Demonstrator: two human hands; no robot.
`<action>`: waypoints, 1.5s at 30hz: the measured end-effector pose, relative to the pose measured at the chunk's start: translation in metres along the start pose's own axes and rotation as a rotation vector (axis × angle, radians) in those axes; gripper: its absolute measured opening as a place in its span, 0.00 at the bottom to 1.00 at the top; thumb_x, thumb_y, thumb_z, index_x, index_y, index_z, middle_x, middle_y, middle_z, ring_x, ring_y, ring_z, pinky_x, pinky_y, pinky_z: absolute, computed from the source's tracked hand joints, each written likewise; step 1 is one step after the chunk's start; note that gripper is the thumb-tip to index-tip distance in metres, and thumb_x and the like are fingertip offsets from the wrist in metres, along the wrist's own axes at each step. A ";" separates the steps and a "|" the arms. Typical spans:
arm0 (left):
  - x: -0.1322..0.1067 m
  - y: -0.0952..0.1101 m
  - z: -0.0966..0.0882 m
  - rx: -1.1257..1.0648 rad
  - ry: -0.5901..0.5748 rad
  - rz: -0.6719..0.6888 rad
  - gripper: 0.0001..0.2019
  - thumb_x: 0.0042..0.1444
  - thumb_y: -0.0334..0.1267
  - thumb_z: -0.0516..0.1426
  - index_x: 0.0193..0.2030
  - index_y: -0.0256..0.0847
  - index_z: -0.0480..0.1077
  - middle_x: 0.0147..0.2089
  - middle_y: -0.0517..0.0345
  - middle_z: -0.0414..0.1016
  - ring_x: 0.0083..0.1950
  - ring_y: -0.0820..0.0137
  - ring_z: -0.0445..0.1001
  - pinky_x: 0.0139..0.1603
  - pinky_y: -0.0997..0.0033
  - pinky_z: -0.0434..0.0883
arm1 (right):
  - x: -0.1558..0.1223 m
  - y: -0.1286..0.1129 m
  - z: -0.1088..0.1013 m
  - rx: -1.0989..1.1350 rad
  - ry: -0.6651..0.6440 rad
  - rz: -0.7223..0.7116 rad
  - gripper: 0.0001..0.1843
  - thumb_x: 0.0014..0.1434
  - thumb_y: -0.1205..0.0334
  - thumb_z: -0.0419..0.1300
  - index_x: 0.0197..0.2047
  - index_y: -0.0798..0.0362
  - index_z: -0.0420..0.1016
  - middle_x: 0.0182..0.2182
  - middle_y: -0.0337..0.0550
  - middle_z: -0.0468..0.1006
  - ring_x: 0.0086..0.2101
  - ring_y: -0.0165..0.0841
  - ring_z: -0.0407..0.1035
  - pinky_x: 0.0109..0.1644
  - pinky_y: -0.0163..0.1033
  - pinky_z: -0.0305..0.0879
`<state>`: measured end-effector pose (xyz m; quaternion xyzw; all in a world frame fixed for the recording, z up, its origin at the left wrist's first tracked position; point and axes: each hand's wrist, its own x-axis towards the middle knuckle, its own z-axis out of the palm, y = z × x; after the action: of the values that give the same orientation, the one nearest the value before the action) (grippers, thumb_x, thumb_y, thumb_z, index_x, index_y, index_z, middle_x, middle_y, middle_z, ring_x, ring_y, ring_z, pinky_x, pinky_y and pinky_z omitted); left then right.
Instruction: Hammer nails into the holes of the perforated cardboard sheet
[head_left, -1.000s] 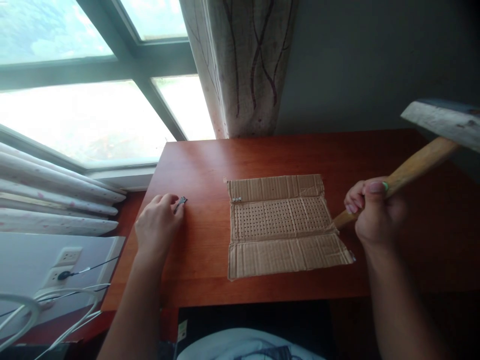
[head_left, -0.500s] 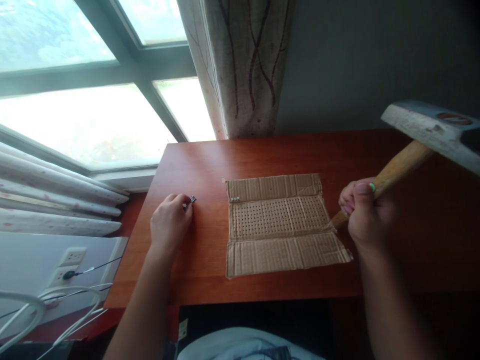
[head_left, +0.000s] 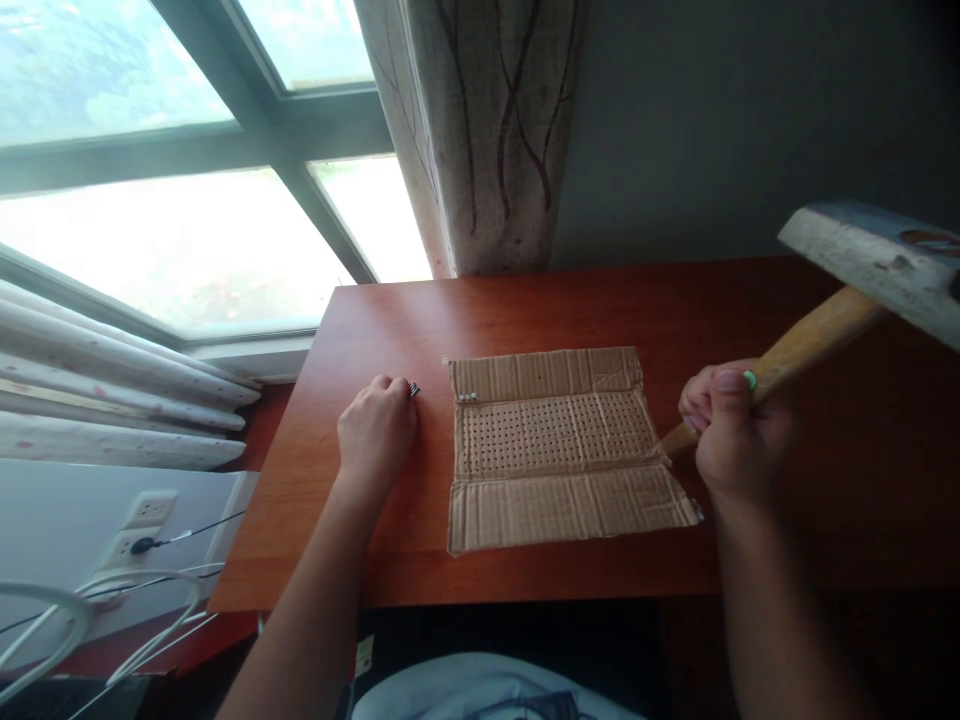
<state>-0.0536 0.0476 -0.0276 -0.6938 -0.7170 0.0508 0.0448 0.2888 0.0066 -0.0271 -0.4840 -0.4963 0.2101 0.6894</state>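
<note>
My right hand (head_left: 739, 430) is closed around the wooden handle of a hammer (head_left: 814, 340), whose large metal head is raised at the right edge of the view. The handle's lower end reaches beside the right edge of a cardboard sheet (head_left: 559, 505). Rows of small holes cover the sheet's middle panel. Left of the cardboard, my left hand (head_left: 379, 430) is pinched on a small black-and-silver striped piece (head_left: 414, 389), mostly hidden by the fingers; its kind is unclear. Small shiny bits (head_left: 467, 397) sit near the cardboard's upper left.
The cardboard lies on a reddish wooden table (head_left: 405, 560). A window (head_left: 150, 250) and curtains (head_left: 502, 130) stand behind and to the left. White cables (head_left: 172, 620) and a wall socket (head_left: 152, 509) are beyond the table's left side.
My left hand has moved right and slightly away from me, closer to the cardboard, with the small piece still pinched. The hammer has shifted slightly right.
</note>
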 end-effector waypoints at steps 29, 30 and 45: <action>-0.017 0.009 -0.032 -1.484 0.306 -0.059 0.14 0.50 0.41 0.70 0.41 0.38 0.78 0.39 0.54 0.83 0.39 0.66 0.82 0.43 0.67 0.80 | 0.002 0.002 0.000 0.001 -0.009 0.010 0.22 0.67 0.48 0.61 0.26 0.48 0.62 0.17 0.30 0.57 0.16 0.25 0.52 0.19 0.36 0.48; -0.019 0.014 -0.035 -1.518 0.325 -0.029 0.12 0.50 0.40 0.70 0.40 0.38 0.78 0.38 0.54 0.83 0.39 0.67 0.82 0.43 0.68 0.80 | 0.002 0.002 0.001 0.006 -0.007 0.008 0.22 0.67 0.48 0.61 0.26 0.48 0.62 0.17 0.30 0.57 0.16 0.25 0.52 0.19 0.36 0.48; -0.010 0.036 -0.013 -1.281 0.378 0.351 0.04 0.57 0.33 0.66 0.40 0.42 0.80 0.41 0.55 0.80 0.44 0.67 0.78 0.50 0.66 0.75 | 0.004 0.005 0.000 0.005 -0.013 -0.012 0.22 0.67 0.48 0.61 0.26 0.49 0.62 0.17 0.29 0.58 0.16 0.24 0.52 0.18 0.34 0.49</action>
<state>-0.0161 0.0391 -0.0193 -0.6862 -0.4629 -0.4979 -0.2586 0.2909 0.0116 -0.0293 -0.4778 -0.5031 0.2104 0.6887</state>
